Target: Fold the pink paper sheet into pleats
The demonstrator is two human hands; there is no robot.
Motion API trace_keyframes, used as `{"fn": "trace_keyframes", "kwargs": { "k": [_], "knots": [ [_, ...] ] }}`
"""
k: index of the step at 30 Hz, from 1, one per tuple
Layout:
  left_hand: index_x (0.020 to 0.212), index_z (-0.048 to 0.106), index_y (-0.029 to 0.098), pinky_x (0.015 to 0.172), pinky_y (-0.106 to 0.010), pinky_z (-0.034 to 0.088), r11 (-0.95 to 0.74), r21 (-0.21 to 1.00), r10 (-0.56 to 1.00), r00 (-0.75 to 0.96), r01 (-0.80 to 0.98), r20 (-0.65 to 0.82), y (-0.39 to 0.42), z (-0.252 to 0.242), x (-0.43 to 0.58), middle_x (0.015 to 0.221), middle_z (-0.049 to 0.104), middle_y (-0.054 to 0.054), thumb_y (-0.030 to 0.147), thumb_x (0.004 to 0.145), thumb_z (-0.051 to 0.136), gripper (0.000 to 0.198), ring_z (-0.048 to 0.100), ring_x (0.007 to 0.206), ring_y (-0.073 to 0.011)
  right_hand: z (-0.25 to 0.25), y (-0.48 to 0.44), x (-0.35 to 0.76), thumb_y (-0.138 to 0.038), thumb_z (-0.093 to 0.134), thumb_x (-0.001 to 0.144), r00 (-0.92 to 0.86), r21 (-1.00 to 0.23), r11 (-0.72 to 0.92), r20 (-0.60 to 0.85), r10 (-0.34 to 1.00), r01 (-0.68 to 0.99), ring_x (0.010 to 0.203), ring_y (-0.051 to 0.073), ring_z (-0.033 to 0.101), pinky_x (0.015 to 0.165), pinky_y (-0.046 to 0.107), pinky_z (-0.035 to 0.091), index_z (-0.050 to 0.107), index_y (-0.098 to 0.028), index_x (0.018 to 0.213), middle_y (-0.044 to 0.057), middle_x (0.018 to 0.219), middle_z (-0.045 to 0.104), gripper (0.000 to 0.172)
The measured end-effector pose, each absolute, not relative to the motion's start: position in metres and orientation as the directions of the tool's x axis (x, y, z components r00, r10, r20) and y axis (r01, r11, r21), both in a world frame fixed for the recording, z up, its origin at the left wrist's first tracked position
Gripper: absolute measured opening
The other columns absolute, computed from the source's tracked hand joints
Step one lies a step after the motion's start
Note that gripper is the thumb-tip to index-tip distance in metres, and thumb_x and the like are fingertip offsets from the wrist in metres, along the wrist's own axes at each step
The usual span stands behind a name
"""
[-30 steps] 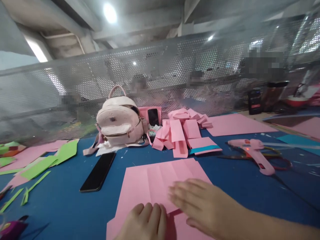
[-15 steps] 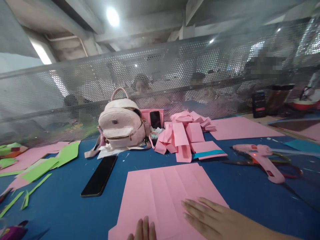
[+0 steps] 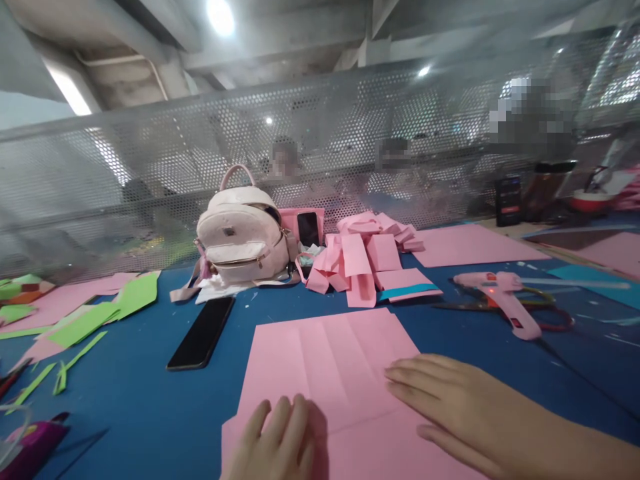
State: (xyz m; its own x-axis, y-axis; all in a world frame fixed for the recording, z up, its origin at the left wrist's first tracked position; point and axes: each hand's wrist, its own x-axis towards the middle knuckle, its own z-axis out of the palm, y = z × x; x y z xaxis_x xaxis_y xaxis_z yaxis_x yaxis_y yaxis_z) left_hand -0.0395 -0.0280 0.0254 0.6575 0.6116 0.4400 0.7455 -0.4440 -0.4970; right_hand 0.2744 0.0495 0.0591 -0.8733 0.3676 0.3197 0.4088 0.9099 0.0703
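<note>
A large pink paper sheet [image 3: 325, 373] with lengthwise fold lines lies in front of me on the blue table. My right hand [image 3: 460, 407] rests flat over its right edge, fingers stretched out towards the left. Lower down, my left hand [image 3: 280, 440] is over the sheet with bent, slightly spread fingers and casts a shadow on it; I see nothing held. A faint crosswise crease runs between the two hands. Behind the sheet sits a pile of folded pink paper pieces [image 3: 360, 260], one bearing a blue strip [image 3: 407, 291].
A black phone [image 3: 203, 333] lies left of the sheet, with a white backpack [image 3: 245, 233] behind it. To the right, a pink glue gun [image 3: 500, 297] rests by scissors [image 3: 557, 320]. Green paper [image 3: 93, 323] lies at left. A perforated metal screen [image 3: 325, 127] stands behind; people are beyond it.
My left hand has come further into view and its fingers are more bent. My right hand has shifted right towards the sheet's edge. The view has tilted slightly.
</note>
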Motion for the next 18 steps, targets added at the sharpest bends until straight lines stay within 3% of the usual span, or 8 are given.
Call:
{"fn": "trace_keyframes", "kwargs": {
  "k": [4,11,18],
  "knots": [
    [0.108,0.069,0.015,0.057,-0.031,0.043,-0.506,-0.505,0.59,0.707,0.7,0.389,-0.014,0.032,-0.02,0.093,0.071,-0.004,0.026,0.085,0.064,0.026,0.059,0.068,-0.0173,0.052,0.055,0.25,-0.028,0.049,0.101,-0.864,0.029,0.924,0.366,0.346,0.382,0.101,0.023,0.069,0.088,0.039,0.053,0.067,-0.021,0.121,0.005,0.115,0.075,0.029],
    [0.105,0.065,0.01,0.053,-0.032,0.043,-0.561,-0.52,0.46,0.764,0.645,0.452,0.0,0.027,-0.016,0.088,0.072,-0.007,0.013,0.085,0.049,0.026,0.063,0.065,-0.0201,0.046,0.067,0.232,-0.028,0.051,0.099,-0.913,0.034,0.95,0.288,0.289,0.311,0.115,0.025,0.063,0.096,0.041,0.049,0.06,-0.016,0.131,0.01,0.132,0.067,0.035],
    [0.082,0.064,0.013,0.043,-0.029,0.039,-0.634,-0.427,0.37,0.738,0.645,0.564,0.019,0.035,-0.018,0.069,0.071,-0.003,0.004,0.084,0.045,0.021,0.062,0.05,-0.0157,0.032,0.086,0.225,-0.011,0.044,0.098,-0.879,0.108,0.963,0.443,0.177,0.248,0.09,0.018,0.065,0.077,0.032,0.048,0.067,-0.016,0.109,0.007,0.096,0.074,0.026]
  ]
}}
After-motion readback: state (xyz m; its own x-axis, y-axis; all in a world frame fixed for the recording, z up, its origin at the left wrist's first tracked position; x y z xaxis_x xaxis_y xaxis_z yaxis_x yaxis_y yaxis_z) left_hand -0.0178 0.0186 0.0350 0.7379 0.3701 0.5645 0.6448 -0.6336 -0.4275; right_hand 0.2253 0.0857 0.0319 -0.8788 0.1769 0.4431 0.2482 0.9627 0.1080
